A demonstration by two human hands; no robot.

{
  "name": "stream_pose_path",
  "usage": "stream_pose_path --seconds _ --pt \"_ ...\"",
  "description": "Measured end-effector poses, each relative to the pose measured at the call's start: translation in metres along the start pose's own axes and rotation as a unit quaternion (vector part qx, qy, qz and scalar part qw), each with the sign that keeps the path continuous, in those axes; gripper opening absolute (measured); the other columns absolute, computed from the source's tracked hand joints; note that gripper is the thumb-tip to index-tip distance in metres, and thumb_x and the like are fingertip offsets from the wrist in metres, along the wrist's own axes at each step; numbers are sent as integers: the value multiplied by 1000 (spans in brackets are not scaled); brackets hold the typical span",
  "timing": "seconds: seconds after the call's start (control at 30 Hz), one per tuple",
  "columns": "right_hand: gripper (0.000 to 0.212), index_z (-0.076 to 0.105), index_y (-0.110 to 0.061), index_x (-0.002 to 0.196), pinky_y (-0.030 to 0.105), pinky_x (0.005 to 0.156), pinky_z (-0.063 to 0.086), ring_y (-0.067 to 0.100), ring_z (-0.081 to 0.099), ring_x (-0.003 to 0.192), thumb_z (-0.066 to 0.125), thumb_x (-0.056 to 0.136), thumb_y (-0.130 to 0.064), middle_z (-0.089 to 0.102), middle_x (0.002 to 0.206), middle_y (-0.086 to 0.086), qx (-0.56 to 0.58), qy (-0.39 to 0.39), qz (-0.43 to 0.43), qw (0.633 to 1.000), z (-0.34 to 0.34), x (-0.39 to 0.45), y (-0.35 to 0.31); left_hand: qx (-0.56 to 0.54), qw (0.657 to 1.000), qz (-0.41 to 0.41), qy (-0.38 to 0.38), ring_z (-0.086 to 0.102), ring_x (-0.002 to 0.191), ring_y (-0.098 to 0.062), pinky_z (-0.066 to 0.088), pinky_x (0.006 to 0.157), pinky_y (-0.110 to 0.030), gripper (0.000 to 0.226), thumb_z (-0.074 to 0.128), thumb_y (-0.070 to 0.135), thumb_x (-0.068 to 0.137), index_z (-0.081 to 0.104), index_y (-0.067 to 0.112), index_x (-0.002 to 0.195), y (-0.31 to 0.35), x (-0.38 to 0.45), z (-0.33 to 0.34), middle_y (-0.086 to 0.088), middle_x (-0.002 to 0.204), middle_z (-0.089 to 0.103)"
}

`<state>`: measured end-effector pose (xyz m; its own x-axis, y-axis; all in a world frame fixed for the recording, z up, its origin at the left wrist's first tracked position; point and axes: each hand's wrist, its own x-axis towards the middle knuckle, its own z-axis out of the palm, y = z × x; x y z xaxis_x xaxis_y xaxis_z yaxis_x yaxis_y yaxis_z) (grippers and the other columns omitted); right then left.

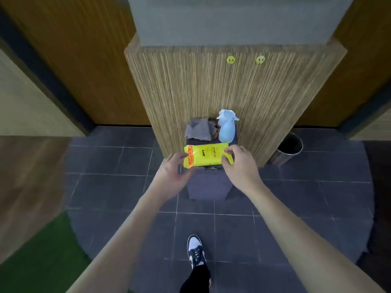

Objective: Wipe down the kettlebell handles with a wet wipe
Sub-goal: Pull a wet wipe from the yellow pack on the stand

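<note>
Head view, looking down at both bare forearms reaching toward a small dark cube-shaped stool (pixel 208 188) that stands on dark grey floor tiles (pixel 110 187) against a striped wood-grain panel (pixel 190 87). A flat yellow wet-wipe packet with an orange end strip (pixel 206 155) lies across the near edge of the stool top. The right hand (pixel 240 163) grips the packet's right end, thumb on its front and fingers curled over its top edge. The left hand (pixel 172 170) is half open at the orange end, fingertips touching or just beside it; whether it actually grips cannot be told. Behind the packet on the same stool top rest a crumpled grey cloth (pixel 197 129) and, to its right, an upright pale blue spray bottle (pixel 226 127). A shiny metal bin (pixel 288 148) stands on the floor to the right of the panel. One black-and-white sneaker (pixel 196 250) shows on the tiles below. No kettlebell is visible in this view.
</note>
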<state>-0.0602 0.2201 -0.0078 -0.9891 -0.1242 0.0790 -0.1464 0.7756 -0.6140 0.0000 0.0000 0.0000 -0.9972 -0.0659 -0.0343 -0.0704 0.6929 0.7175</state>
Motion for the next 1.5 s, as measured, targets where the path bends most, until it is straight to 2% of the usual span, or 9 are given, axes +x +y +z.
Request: stream_pose_path --seconds 0.17,0.43,0.57,0.67,0.83,0.97,1.07,1.23,1.5 --pt "23 68 -17 109 47 84 55 29 64 103 67 91 -32 69 110 1 -33 -25 44 998 73 59 37 10 998 -23 -49 47 133 -18 28 100 -21 64 74 48 89 52 21 142 -48 84 38 3 140 58" --pt "42 63 -20 109 45 86 48 28 56 109 72 81 -50 61 112 0 -70 -38 86 993 188 137 75 11 997 -29 -71 56 114 -22 49 96 -41 77 74 54 73 53 19 137 -135 166 119 4 126 60" --pt "65 59 -21 113 53 105 41 30 48 126 77 69 -65 52 129 1 -135 -47 94 985 235 150 92 51 995 -28 -76 49 127 -23 44 105 -39 82 82 34 72 45 19 144 -160 184 150 2 140 52" --pt "52 59 -21 106 62 109 36 35 45 131 80 73 -55 52 130 3 -158 -23 76 984 250 154 98 65 993 -24 -92 39 144 -23 37 116 -38 90 83 31 72 40 15 150 -167 190 163 0 158 40" --pt "16 68 -20 89 66 106 38 37 49 132 71 90 -36 58 127 4 -136 -8 60 989 250 158 104 82 994 -7 -79 35 149 -22 39 117 -42 93 87 41 72 45 11 149 -167 196 173 0 163 35" --pt "21 61 -18 83 53 96 48 27 57 113 67 95 -34 60 113 -1 -34 2 65 997 234 162 111 91 994 -7 -68 40 146 -23 41 115 -43 87 79 53 75 49 14 146 -166 200 174 2 161 37" --pt "25 55 -13 80 44 77 49 27 56 87 62 99 -28 56 94 -2 10 30 88 996 215 166 122 101 993 -3 -68 37 147 -20 41 115 -41 80 73 57 81 48 18 146 -167 200 174 5 162 34" --pt "20 61 -8 93 33 73 36 21 52 90 56 102 -25 54 103 2 102 47 207 972 186 170 153 115 991 2 -65 38 144 -20 40 114 -42 71 63 60 89 49 20 145 -169 201 177 6 161 35" --pt "27 54 -16 79 34 64 37 20 56 77 56 102 -30 59 82 4 165 16 248 955 178 160 171 106 990 77 47 56 106 -26 52 92 -47 31 68 43 91 73 17 108 -147 219 198 2 115 62"
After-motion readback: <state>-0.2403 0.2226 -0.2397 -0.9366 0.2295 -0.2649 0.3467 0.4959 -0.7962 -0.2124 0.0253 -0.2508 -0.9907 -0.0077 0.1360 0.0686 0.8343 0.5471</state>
